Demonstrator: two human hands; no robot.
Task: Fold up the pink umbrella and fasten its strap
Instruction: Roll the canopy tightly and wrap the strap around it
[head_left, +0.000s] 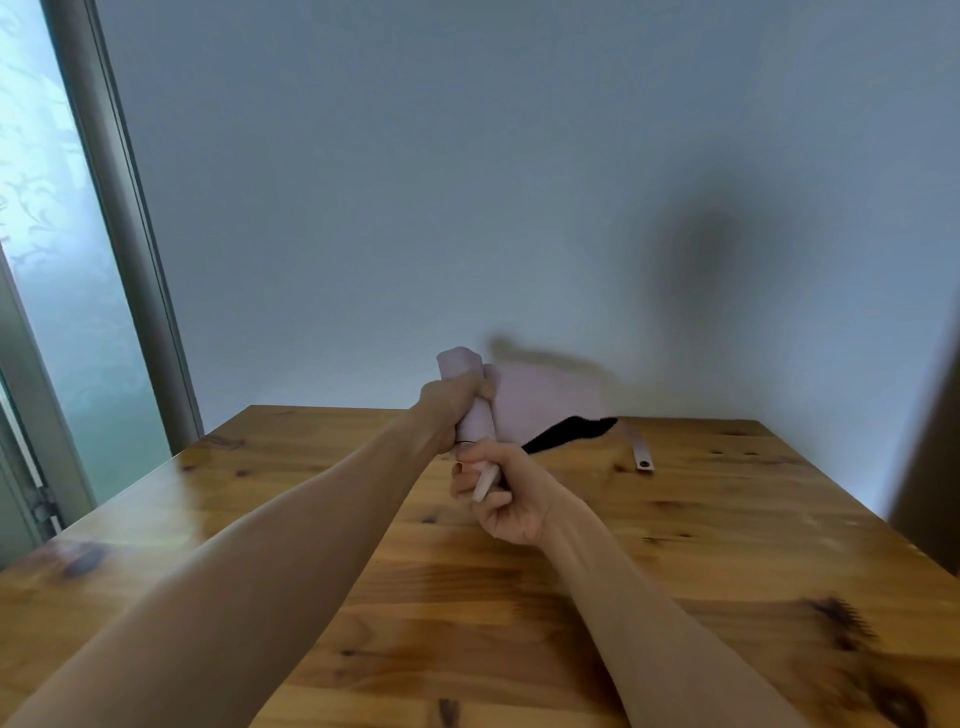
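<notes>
Right hand (511, 496) gripping handle (485, 482), pink umbrella (470, 400) half-rolled, strap (640, 451) dangling

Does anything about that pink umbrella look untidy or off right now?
Yes. The left hand grips the rolled pink umbrella, the right hand its handle, yet one fabric flap sticks out unrolled to the right, showing its black lining, and the strap dangles unfastened.

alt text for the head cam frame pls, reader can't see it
A person's left hand grips the rolled part of a pink umbrella while the right hand holds its handle, above a wooden table. A loose flap of pink canopy with a black underside spreads to the right, and the strap hangs unfastened. A pale wall is behind.
</notes>
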